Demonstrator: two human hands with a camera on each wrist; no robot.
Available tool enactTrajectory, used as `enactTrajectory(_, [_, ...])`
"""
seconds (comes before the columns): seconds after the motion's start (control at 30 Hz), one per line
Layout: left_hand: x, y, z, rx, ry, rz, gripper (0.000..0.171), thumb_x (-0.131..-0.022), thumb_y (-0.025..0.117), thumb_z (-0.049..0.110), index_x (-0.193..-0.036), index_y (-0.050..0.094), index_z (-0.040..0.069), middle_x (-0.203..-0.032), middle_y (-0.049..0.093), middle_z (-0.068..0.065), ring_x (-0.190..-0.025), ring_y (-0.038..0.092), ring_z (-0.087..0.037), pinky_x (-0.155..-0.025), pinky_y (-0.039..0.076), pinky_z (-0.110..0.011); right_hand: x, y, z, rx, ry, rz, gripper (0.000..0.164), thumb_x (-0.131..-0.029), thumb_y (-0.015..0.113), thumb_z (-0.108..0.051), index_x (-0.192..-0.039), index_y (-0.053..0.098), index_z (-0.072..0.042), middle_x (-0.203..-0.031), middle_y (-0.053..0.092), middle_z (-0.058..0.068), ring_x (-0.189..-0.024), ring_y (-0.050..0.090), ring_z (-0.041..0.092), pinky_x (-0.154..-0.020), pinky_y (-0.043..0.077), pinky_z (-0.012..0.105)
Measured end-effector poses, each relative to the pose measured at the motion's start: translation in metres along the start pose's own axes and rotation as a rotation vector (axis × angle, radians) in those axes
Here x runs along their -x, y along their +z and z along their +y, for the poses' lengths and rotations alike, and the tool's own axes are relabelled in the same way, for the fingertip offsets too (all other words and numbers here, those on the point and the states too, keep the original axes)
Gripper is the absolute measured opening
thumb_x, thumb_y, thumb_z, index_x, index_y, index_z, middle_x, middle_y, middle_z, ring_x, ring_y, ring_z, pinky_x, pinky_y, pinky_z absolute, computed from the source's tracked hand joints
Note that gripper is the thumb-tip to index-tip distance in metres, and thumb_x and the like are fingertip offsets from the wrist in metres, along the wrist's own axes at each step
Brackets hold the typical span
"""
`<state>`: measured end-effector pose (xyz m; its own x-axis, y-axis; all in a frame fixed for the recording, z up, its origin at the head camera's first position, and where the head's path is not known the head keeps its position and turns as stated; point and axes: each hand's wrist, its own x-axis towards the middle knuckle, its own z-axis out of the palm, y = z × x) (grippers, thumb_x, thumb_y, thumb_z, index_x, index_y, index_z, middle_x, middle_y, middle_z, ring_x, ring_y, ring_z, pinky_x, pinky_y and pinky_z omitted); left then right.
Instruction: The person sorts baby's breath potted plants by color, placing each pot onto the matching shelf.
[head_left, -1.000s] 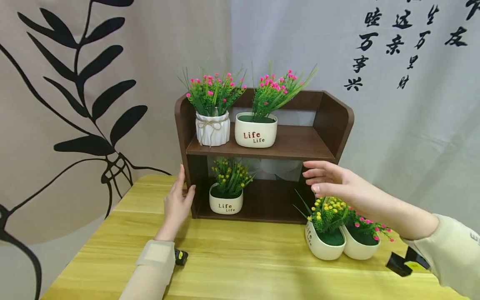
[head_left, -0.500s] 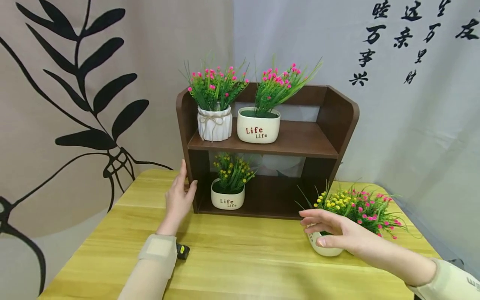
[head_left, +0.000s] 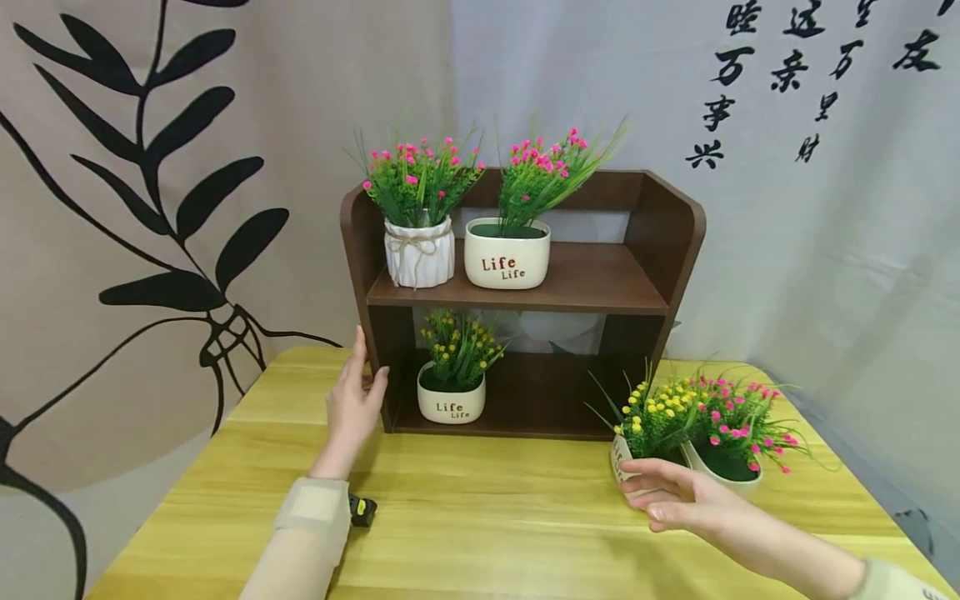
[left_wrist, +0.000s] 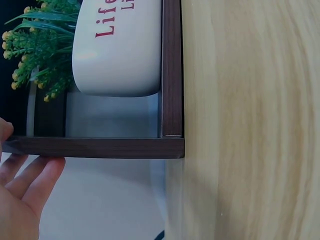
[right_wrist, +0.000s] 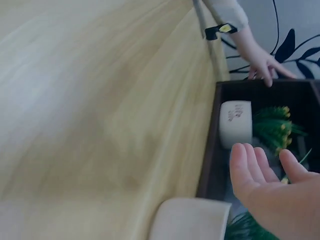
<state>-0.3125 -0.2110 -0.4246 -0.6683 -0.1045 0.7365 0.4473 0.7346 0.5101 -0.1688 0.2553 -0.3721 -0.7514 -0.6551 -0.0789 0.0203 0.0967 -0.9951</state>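
Note:
My left hand (head_left: 356, 408) holds the left side panel of a dark brown two-tier shelf (head_left: 607, 271). In the left wrist view the thumb lies inside the panel (left_wrist: 100, 147) and the fingers lie outside it. My right hand (head_left: 690, 502), fingers loosely bent and holding nothing, is in front of a cream pot of yellow flowers (head_left: 660, 408) on the table, covering part of that pot. Close beside it stands a cream pot of pink flowers (head_left: 727, 467).
On the upper tier stand a white pot with a twine bow (head_left: 420, 258) and a cream "Life" pot (head_left: 507, 258), both with pink flowers. A cream pot of yellow flowers (head_left: 452, 404) occupies the lower tier's left side. The wooden table (head_left: 487, 517) bears everything.
My right hand has come down from in front of the shelf's right side to the front of the yellow-flower pot on the table. The left hand has stayed at the panel.

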Motion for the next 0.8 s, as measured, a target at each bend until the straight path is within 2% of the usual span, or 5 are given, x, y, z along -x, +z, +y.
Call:
enactTrajectory(0.1, [-0.002, -0.003, 0.0, 0.008, -0.002, -0.004, 0.077, -0.094, 0.064, 0.011, -0.156, 0.021, 0.021, -0.129, 0.056, -0.024, -0.08, 0.066, -0.036, -0.052, 0.044, -0.046, 0.006, -0.006, 0.005, 0.014, 0.055, 0.064, 0.049, -0.101, 0.047, -0.01, -0.147, 0.033, 0.002, -0.135, 0.05, 0.017, -0.118, 0.055, 0.019, -0.092, 0.048, 0.036])
enactTrajectory(0.27, [-0.007, -0.005, -0.002, 0.007, 0.013, -0.001, 0.075, -0.094, 0.064, 0.011, -0.156, 0.022, 0.018, -0.132, 0.055, -0.024, -0.077, 0.065, -0.035, -0.051, 0.043, -0.044, 0.016, -0.019, 0.012, 0.093, 0.1, 0.185, 0.052, -0.101, 0.048, -0.012, -0.145, 0.03, 0.01, -0.135, 0.05, 0.023, -0.113, 0.058, 0.016, -0.088, 0.05, 0.035])
enactTrajectory(0.47, [-0.006, -0.005, -0.003, 0.0, 0.019, 0.01, 0.078, -0.093, 0.064, 0.01, -0.156, 0.021, 0.02, -0.134, 0.053, -0.025, -0.061, 0.058, -0.029, -0.047, 0.036, -0.037, 0.029, -0.032, 0.021, 0.134, 0.138, 0.251, 0.054, -0.101, 0.051, -0.014, -0.143, 0.03, 0.013, -0.135, 0.05, 0.024, -0.109, 0.059, 0.013, -0.087, 0.05, 0.037])
enactTrajectory(0.67, [-0.003, -0.003, -0.002, 0.003, 0.029, 0.015, 0.076, -0.092, 0.065, 0.008, -0.156, 0.024, 0.017, -0.132, 0.055, -0.025, -0.062, 0.058, -0.029, -0.048, 0.036, -0.038, 0.04, -0.036, 0.028, 0.19, 0.194, 0.327, 0.062, -0.099, 0.054, -0.016, -0.142, 0.025, 0.017, -0.131, 0.052, 0.025, -0.104, 0.059, 0.007, -0.084, 0.051, 0.036])
enactTrajectory(0.8, [0.001, -0.001, -0.002, 0.005, 0.02, 0.009, 0.076, -0.093, 0.064, 0.009, -0.156, 0.023, 0.017, -0.136, 0.053, -0.024, -0.057, 0.054, -0.026, -0.047, 0.034, -0.036, 0.045, -0.034, 0.033, 0.239, 0.21, 0.38, 0.067, -0.097, 0.057, -0.016, -0.142, 0.022, 0.017, -0.13, 0.049, 0.029, -0.103, 0.058, 0.011, -0.081, 0.051, 0.038])
